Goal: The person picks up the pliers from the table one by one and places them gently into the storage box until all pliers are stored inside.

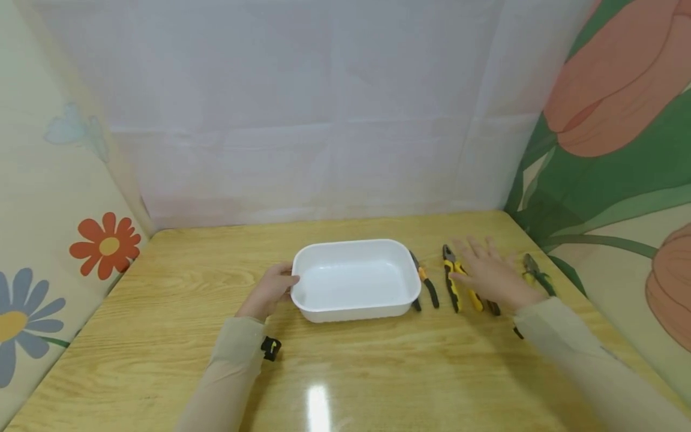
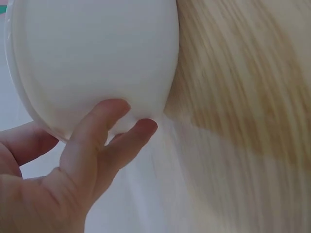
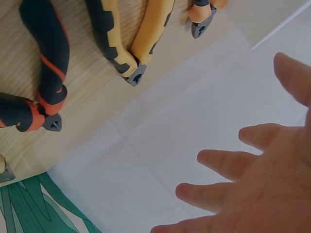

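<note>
A white rectangular basin [image 1: 356, 282] stands at the middle of the table. My left hand [image 1: 270, 291] grips its left end, thumb at the rim; in the left wrist view the fingertips [image 2: 116, 107] press on the outer wall of the basin [image 2: 97, 53]. To the right, my right hand [image 1: 488, 273] hovers with spread fingers above a row of pliers and holds nothing. Yellow-and-black pliers [image 1: 450, 282] lie just left of it. Black-and-orange pliers [image 3: 51, 73] show in the right wrist view, mostly covered by the hand in the head view.
Orange-and-black pliers [image 1: 429, 288] lie against the basin's right side, partly hidden by it. Green-handled pliers [image 1: 534, 276] are at the far right, near the table's edge. A white cloth wall [image 1: 324, 150] rises behind the wooden table [image 1: 189, 288], with flower-printed walls at both sides.
</note>
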